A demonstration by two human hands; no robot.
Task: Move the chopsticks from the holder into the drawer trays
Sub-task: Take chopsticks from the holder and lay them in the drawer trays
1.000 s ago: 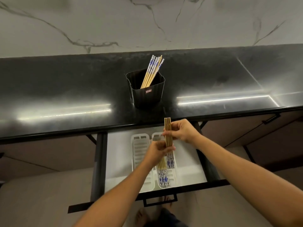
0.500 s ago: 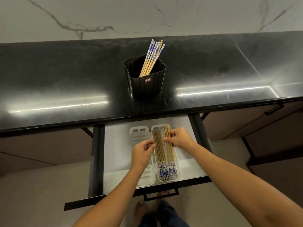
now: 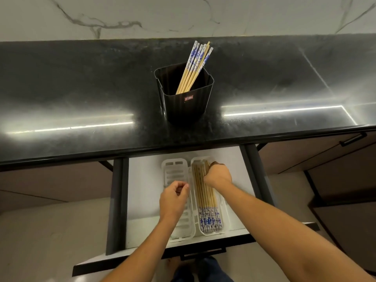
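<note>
**Chopsticks in the right tray, more in the holder**

Head view: your right hand [image 3: 218, 176] sits on the far ends of the laid chopsticks [image 3: 205, 202]. They lie side by side in the right tray [image 3: 224, 218], patterned ends toward you. The fingers curl down out of sight, so you cannot tell whether they grip the sticks or only press them. Your left hand [image 3: 175, 198] hovers over the left tray [image 3: 175, 169], fingers loosely curled, grasping nothing. Both trays sit side by side in the open drawer [image 3: 142, 180]. On the tabletop [image 3: 81, 88] beyond, the black holder [image 3: 187, 106] contains the upright chopsticks [image 3: 195, 66], leaning to the right.
</note>
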